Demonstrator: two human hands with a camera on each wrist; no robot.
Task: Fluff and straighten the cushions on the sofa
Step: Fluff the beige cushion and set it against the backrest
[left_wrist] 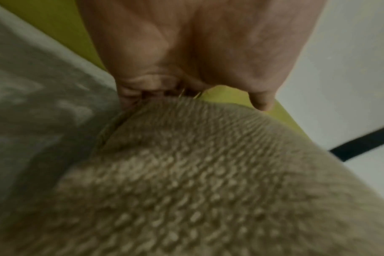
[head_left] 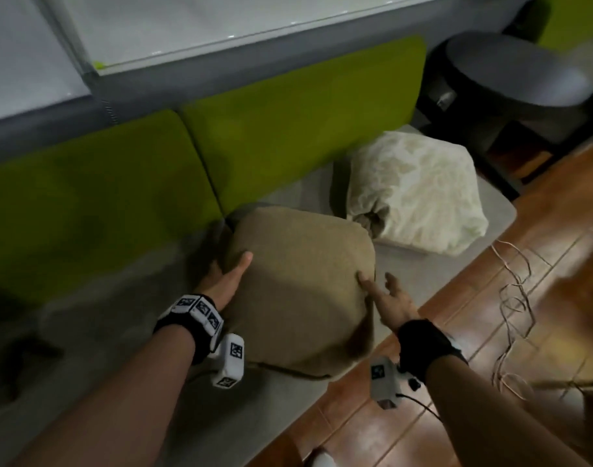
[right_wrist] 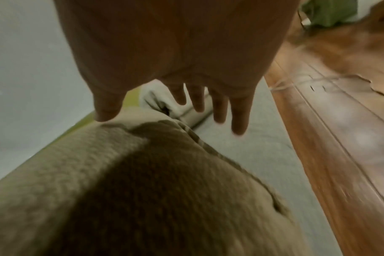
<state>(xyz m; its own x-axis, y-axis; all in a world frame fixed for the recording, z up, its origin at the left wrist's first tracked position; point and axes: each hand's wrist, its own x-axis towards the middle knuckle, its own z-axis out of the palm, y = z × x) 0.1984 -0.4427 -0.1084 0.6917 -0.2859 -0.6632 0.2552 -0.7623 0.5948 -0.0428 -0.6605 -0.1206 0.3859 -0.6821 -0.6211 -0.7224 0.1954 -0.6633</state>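
Observation:
A tan knitted cushion [head_left: 298,284] lies tilted on the grey sofa seat [head_left: 119,332], its near corner hanging over the front edge. My left hand [head_left: 227,274] grips its left edge, thumb on top. In the left wrist view the fingers [left_wrist: 143,90] curl over the tan cushion's [left_wrist: 197,173] rim. My right hand [head_left: 382,291] is at the right edge with fingers spread and straight. In the right wrist view only the thumb [right_wrist: 107,114] touches the tan cushion [right_wrist: 143,190]. A white patterned cushion [head_left: 413,193] lies flat further right.
Two green back cushions [head_left: 305,123] line the wall under a white sill [head_left: 220,35]. A round dark stool [head_left: 514,72] stands past the sofa's right end. The wooden floor [head_left: 457,416] in front carries a loose tangled cable [head_left: 514,298].

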